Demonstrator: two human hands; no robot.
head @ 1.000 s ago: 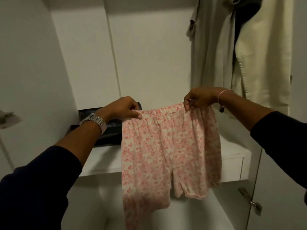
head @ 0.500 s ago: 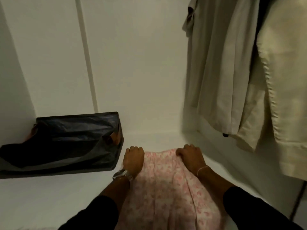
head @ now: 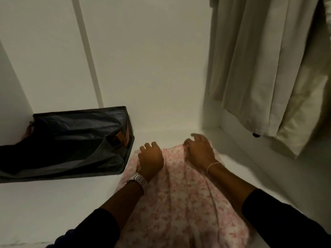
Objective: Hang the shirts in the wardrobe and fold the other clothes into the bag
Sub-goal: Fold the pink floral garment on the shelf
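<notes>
Since half a second ago, our right hand (head: 200,152) has loosened: its fingers now lift slightly off the waistband, spread and blurred, holding nothing, with only the palm over the cloth. Our left hand (head: 151,159) stays on the other corner, fingers loosely curled with the knuckles up; we cannot tell whether they pinch the fabric beneath. A silver metal link watch (head: 138,179) circles the left wrist, a thin pale beaded bracelet (head: 213,164) the right, and dark sleeves cover both forearms.

Under our hands the pink-and-white floral cotton shorts (head: 182,203) lie flat on the white wardrobe shelf (head: 53,203), waistband towards the back wall, legs running towards us. Just left of the shorts sits the black fabric bag with tan leather tabs (head: 71,140), open, its near corner close to our left hand. At right hang beige shirts (head: 259,68), their hems above the shelf.

No lettering or brand mark is legible anywhere.
</notes>
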